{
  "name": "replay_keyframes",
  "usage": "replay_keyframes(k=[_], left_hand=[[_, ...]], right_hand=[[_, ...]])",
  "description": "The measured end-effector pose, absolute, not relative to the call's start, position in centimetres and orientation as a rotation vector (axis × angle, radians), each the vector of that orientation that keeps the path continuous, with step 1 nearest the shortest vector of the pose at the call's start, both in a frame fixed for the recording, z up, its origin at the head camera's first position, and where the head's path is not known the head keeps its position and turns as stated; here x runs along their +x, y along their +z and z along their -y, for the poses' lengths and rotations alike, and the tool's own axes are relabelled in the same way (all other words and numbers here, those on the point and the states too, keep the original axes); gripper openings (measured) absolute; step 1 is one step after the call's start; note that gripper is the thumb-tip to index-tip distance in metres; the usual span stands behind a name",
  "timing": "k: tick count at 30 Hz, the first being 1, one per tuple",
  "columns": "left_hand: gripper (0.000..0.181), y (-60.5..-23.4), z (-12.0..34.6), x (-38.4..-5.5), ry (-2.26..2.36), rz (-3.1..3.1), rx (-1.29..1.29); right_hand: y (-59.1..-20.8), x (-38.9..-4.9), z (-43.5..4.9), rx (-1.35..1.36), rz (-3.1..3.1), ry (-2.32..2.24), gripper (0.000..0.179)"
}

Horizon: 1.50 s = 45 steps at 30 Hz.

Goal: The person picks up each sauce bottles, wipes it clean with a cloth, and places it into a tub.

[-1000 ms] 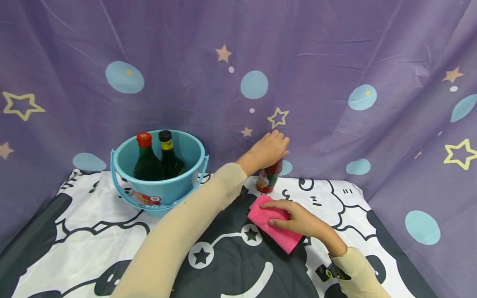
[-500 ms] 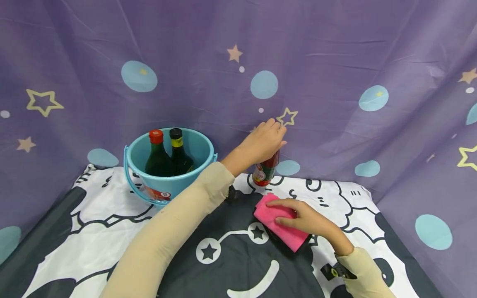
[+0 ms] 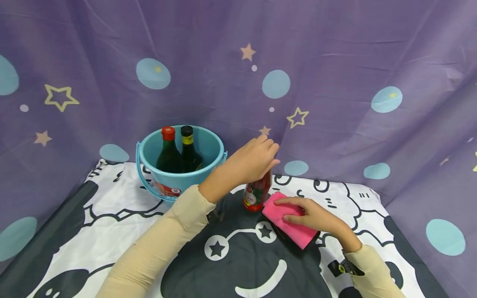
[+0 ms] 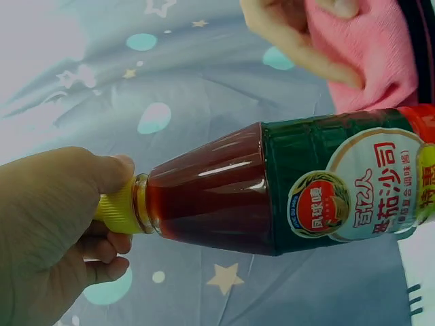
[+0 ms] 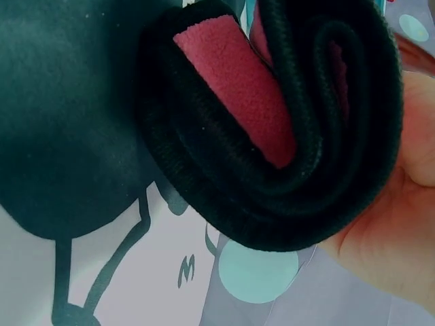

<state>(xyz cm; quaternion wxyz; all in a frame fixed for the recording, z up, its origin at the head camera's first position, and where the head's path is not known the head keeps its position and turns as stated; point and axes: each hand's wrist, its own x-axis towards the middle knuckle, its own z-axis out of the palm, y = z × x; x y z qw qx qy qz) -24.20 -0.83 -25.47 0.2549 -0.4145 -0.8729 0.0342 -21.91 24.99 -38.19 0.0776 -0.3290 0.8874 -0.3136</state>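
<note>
My left hand grips a ketchup bottle by its yellow cap, the thumb and curled fingers around it. Red sauce fills the clear neck, and a green label with a round badge wraps the body. In the head view the bottle leans slightly, its red base beside the far corner of a folded pink cloth. Fingers of my right hand hold that cloth from above and the right. The right wrist view shows its rolled layers, with dark edging and pink inside.
At the back left stands a light blue bucket with a red-capped green bottle and a black-capped dark bottle upright in it. A black-and-white printed cloth covers the table; a purple curtain hangs behind.
The left hand has brought the ketchup bottle left and nearer to me, from the table's back edge to beside the pink cloth. The right hand keeps its place on the cloth. The head view has shifted left.
</note>
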Motion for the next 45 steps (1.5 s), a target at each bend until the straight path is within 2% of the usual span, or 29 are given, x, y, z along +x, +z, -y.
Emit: replay_keyframes(k=[9, 19, 29, 33, 37, 41, 45], left_hand=[[0.025, -27.5, 2.4, -23.1, -0.015, 2.330, -1.098], [0.015, -28.3, 2.8, -23.9, -0.133, 2.257, -1.089], [0.017, -28.5, 2.9, -24.2, -0.184, 2.231, -1.080], [0.017, -28.4, 3.2, -24.5, -0.266, 2.295, -1.080], [0.017, -28.3, 3.7, -24.6, -0.379, 2.365, -1.068], [0.016, -28.4, 4.1, -24.4, -0.451, 2.376, -1.040], [0.017, -28.5, 4.3, -24.3, -0.422, 2.362, -1.025]], right_hand=[[-38.3, -22.3, -25.2, -0.970, -2.672, -0.932, 0.044], [-37.9, -22.6, -24.9, -0.986, -2.670, -0.946, 0.044], [-37.7, -22.7, -25.1, -1.004, -2.674, -0.949, 0.042], [-35.9, -22.8, -25.3, -1.039, -2.694, -1.012, 0.044], [-32.6, -22.8, -25.5, -1.102, -2.697, -1.184, 0.046], [-29.5, -22.2, -25.4, -1.110, -2.627, -1.481, 0.049], [-28.5, -21.7, -24.8, -1.213, -2.316, -1.954, 0.052]])
